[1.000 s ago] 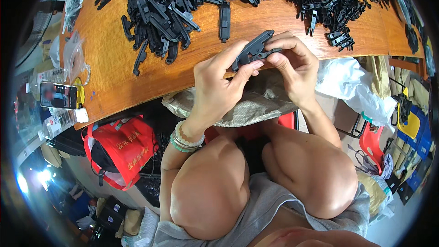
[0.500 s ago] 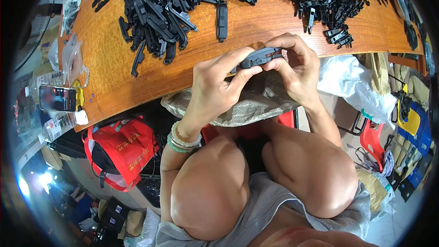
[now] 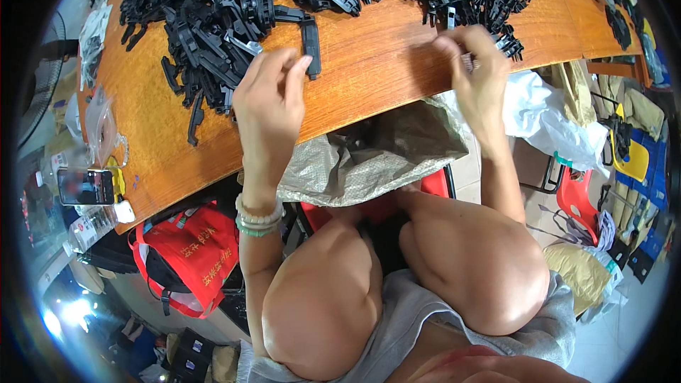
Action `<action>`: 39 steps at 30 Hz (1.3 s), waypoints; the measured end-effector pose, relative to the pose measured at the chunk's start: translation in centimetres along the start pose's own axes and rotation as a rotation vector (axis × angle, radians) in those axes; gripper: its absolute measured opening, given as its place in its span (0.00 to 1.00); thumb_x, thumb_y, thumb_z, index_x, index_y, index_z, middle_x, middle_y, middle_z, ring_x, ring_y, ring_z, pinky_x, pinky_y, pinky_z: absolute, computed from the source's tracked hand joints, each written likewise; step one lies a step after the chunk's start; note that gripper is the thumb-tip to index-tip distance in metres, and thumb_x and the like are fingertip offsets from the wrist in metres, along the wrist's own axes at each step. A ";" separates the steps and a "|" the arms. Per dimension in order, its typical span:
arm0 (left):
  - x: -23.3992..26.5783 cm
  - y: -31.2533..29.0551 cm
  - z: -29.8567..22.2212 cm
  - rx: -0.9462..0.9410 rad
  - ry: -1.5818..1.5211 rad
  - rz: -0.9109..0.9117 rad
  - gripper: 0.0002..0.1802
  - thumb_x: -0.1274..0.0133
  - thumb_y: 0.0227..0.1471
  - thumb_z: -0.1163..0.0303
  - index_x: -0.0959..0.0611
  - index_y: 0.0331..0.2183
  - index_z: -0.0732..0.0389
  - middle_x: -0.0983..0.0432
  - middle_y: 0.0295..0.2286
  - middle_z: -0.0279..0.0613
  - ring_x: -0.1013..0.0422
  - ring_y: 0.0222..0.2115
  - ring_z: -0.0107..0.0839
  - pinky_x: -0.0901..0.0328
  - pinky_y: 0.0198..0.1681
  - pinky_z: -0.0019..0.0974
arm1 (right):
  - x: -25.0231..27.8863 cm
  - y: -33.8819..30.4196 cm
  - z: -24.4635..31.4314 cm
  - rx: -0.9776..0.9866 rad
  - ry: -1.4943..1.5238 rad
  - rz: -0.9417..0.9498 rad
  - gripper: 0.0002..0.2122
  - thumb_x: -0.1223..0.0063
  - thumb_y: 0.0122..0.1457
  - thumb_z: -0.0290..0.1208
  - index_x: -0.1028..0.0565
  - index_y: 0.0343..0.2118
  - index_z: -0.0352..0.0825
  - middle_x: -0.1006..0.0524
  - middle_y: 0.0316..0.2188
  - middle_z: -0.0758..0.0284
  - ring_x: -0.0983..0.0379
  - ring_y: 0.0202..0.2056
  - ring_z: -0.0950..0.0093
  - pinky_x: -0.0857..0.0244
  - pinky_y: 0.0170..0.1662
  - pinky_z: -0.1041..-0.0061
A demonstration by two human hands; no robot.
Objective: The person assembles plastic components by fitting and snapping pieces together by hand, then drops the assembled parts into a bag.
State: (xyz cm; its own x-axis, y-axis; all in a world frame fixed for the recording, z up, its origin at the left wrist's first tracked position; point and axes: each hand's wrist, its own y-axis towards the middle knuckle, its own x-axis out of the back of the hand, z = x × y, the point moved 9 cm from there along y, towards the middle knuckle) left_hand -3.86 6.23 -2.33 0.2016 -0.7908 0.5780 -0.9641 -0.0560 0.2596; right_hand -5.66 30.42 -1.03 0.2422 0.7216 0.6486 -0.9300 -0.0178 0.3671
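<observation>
Black plastic clips (image 3: 213, 14): heaped along the far side of my wooden table (image 3: 369, 71).
Change: half a second back both hands pinched one clip together; now they've split.
Left hand (image 3: 269, 103): loose, empty, by a long strip (image 3: 311, 46).
Right hand (image 3: 475, 74): fingers closing at the pile's edge; can't tell if it holds anything.
Woven sack (image 3: 369, 159): open under the table edge, so I reckon that clip dropped in.

Long black plastic strip (image 3: 311, 44) lies flat on orange wooden table, pointing away from me, just beside my left fingertips. Small black plastic clips (image 3: 505, 44) sit near table edge, under my right fingers.
</observation>
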 end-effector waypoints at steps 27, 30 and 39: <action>-3.2 -2.3 1.4 0.410 -0.743 0.130 0.09 0.48 0.50 0.79 0.23 0.36 0.72 0.24 0.30 0.41 0.29 0.26 0.21 0.34 0.31 0.21 | -5.6 -1.7 5.0 0.084 0.724 0.490 0.07 0.45 0.48 0.16 0.22 0.31 0.30 0.24 0.30 0.64 0.27 0.31 0.76 0.32 0.34 0.81; -4.3 -2.9 1.8 0.466 -0.747 0.250 0.16 0.47 0.50 0.77 0.24 0.42 0.72 0.24 0.31 0.39 0.30 0.26 0.18 0.36 0.30 0.19 | -5.1 -1.3 5.5 0.154 0.629 0.404 0.07 0.44 0.47 0.16 0.22 0.31 0.30 0.24 0.30 0.63 0.26 0.34 0.74 0.32 0.36 0.78; -3.0 -3.4 -2.4 0.061 -0.335 0.207 0.18 0.45 0.47 0.76 0.26 0.42 0.73 0.25 0.27 0.57 0.26 0.23 0.37 0.34 0.25 0.31 | -5.1 -2.0 5.2 0.188 0.614 0.346 0.07 0.44 0.47 0.16 0.22 0.31 0.29 0.24 0.30 0.62 0.26 0.34 0.70 0.32 0.37 0.77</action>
State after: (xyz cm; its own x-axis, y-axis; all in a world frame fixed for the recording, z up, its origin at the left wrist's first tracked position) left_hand -0.73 10.24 -3.14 -0.0560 -0.9437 0.3260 -0.9890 0.0972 0.1116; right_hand -3.58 23.21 -1.64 -0.3074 0.9103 0.2774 -0.8487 -0.3941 0.3528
